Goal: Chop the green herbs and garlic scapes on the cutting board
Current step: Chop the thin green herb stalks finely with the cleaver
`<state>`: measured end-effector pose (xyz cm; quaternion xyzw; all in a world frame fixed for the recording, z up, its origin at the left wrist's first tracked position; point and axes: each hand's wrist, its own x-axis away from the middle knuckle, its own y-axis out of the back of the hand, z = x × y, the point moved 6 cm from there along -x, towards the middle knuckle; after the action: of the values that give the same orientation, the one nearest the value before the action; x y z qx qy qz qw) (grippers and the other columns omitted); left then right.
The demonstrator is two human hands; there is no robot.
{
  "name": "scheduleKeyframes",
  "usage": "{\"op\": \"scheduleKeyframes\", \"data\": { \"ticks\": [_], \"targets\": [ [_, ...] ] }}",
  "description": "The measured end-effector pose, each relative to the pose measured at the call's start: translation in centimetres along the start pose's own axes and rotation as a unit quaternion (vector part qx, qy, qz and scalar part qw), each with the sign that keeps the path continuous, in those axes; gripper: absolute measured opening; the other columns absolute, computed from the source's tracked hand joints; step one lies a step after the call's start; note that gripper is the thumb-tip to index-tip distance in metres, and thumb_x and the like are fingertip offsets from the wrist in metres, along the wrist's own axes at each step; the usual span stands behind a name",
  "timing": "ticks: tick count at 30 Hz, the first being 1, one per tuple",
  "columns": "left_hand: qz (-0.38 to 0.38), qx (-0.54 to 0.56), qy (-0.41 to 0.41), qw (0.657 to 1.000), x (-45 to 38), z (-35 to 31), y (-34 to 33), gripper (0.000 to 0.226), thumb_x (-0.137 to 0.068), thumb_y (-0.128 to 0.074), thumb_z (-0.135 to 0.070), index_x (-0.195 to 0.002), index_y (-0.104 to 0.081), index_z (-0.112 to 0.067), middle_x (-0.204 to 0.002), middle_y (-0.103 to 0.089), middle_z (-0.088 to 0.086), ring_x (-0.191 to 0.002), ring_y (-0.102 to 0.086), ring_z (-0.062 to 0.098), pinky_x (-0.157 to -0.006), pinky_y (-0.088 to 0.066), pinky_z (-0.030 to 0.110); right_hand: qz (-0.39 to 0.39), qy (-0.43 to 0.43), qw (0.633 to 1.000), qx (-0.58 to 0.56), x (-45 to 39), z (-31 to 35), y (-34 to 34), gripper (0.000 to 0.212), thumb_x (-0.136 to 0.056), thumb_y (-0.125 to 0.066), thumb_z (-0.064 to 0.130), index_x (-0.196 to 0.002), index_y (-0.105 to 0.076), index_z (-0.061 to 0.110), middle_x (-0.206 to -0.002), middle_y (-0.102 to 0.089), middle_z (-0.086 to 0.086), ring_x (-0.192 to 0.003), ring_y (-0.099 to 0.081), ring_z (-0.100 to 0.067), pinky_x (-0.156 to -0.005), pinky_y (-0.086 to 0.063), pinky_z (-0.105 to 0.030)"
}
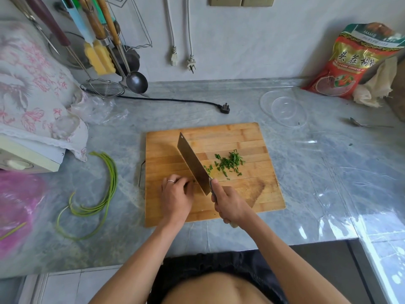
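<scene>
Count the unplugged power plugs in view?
3: a white plug and a second white plug hang side by side on the wall; a black plug lies on the counter behind the cutting board.

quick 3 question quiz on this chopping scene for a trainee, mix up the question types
1. True or false: the garlic scapes lie on the cutting board.
2. Which hand has its grip on the cleaver? A) left hand B) right hand C) neither
3. Fill in: the chopped herbs lie to the ____ of the blade in the picture.

Key:
1. False; they lie on the counter, left of the board.
2. B; the right hand holds the handle, while the left hand rests curled on the board beside the blade.
3. right
</scene>
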<state>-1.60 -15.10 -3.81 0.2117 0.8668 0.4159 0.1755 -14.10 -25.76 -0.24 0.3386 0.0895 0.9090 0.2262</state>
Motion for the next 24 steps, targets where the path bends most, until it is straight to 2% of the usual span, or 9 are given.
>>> {"op": "scheduleKeyframes", "data": {
  "ticks": [4,8,13,17,21,24],
  "targets": [
    [0.006,0.007,-0.003,1.0,-0.2,-0.2,-0.4,0.011,-0.086,-0.072,-0.015,-0.094,-0.077,-0.019,-0.091,-0.064,-0.004,-0.087,-0.052,0.019,-0.077,-0.041,0.032,-0.042,-0.035,0.996,-0.067,-0.1,-0.9,2.1,0.06,-0.097,-0.027,0.063,-0.075,-0.048,0.011,-0.056,-0.044,-0.003,-0.041,-0.039,-0.013,-0.041,-0.035,-0.024],
    [0.023,0.004,-0.01,1.0,-0.7,-1.1,-1.2,0.01,-0.087,-0.071,-0.017,-0.094,-0.077,-0.02,-0.09,-0.064,-0.005,-0.088,-0.054,0.019,-0.081,-0.041,0.034,-0.074,-0.044,0.992,-0.097,-0.4,-1.1,3.9,0.059,-0.097,-0.027,0.063,-0.074,-0.046,0.012,-0.057,-0.042,-0.005,-0.041,-0.037,-0.013,-0.041,-0.034,-0.025],
    [0.031,-0.01,-0.022,0.999,-1.1,-1.8,-1.6,0.01,-0.087,-0.071,-0.022,-0.095,-0.076,-0.02,-0.095,-0.066,-0.003,-0.091,-0.055,0.021,-0.084,-0.041,0.037,-0.038,-0.038,0.992,-0.115,0.1,-0.4,3.0,0.059,-0.096,-0.029,0.064,-0.078,-0.048,0.012,-0.058,-0.043,-0.004,-0.043,-0.037,-0.014,-0.042,-0.033,-0.025],
    [0.023,-0.012,-0.03,0.999,-1.1,-1.9,-1.5,0.008,-0.086,-0.071,-0.02,-0.093,-0.076,-0.02,-0.092,-0.065,-0.002,-0.089,-0.054,0.022,-0.081,-0.039,0.038,-0.012,-0.037,0.995,-0.093,0.2,-0.6,2.2,0.061,-0.097,-0.028,0.063,-0.078,-0.05,0.01,-0.059,-0.045,-0.006,-0.042,-0.038,-0.015,-0.042,-0.034,-0.025],
    [0.018,-0.002,-0.023,1.0,-1.1,-1.9,-1.6,0.01,-0.086,-0.072,-0.017,-0.094,-0.077,-0.021,-0.091,-0.066,-0.004,-0.09,-0.055,0.02,-0.083,-0.037,0.033,-0.052,-0.054,0.992,-0.101,0.2,-1.7,4.3,0.06,-0.097,-0.028,0.062,-0.078,-0.05,0.01,-0.058,-0.046,-0.004,-0.042,-0.039,-0.013,-0.041,-0.034,-0.024],
    [0.027,0.004,-0.022,0.999,-1.3,-2.3,-1.9,0.01,-0.087,-0.071,-0.018,-0.094,-0.077,-0.022,-0.092,-0.066,-0.005,-0.09,-0.055,0.019,-0.085,-0.04,0.036,-0.095,-0.051,0.99,-0.091,0.1,-1.9,6.3,0.06,-0.099,-0.027,0.06,-0.072,-0.047,0.01,-0.057,-0.044,-0.005,-0.04,-0.038,-0.013,-0.039,-0.034,-0.023]
  ]
}}
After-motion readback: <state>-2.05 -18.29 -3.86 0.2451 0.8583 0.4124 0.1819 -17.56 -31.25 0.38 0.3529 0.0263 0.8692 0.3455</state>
